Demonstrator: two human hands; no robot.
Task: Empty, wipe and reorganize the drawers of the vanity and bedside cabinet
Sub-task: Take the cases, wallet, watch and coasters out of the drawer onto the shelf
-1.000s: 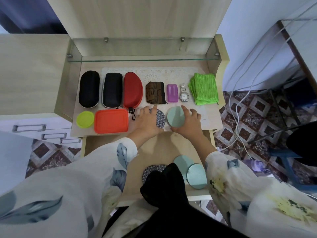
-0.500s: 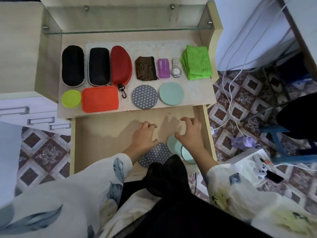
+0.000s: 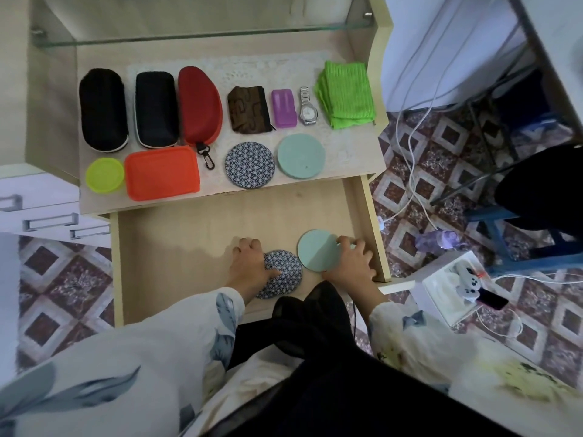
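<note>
The drawer (image 3: 176, 234) stands pulled out below the worktop (image 3: 347, 165), and both hands are inside it at its 5 o'clock corner. The left hand (image 3: 250, 269) lies on a patterned round coaster (image 3: 284, 274), fingers curled at the disc's 10 o'clock edge and thumb across its face; whether it grips or only presses I cannot tell. The right hand (image 3: 350, 263) pinches a mint round coaster (image 3: 317, 252), fingers hooked over its 3 o'clock edge, the disc tilted up and overlapping the patterned one at 2 o'clock. The rest of the drawer floor is bare wood.

On the worktop, from 9 to 3 o'clock in the back row: a black glasses case (image 3: 102, 110), a second black case with a pale rim (image 3: 156, 110), a red case with a clip (image 3: 198, 107), a brown pouch (image 3: 249, 110), a purple box (image 3: 284, 109), a wristwatch (image 3: 307, 110) and a folded green cloth (image 3: 347, 94). In the front row: a yellow-green round lid (image 3: 105, 175), an orange rectangular lid (image 3: 162, 173), another patterned coaster (image 3: 250, 164) and another mint coaster (image 3: 301, 156), just beside each other.
</note>
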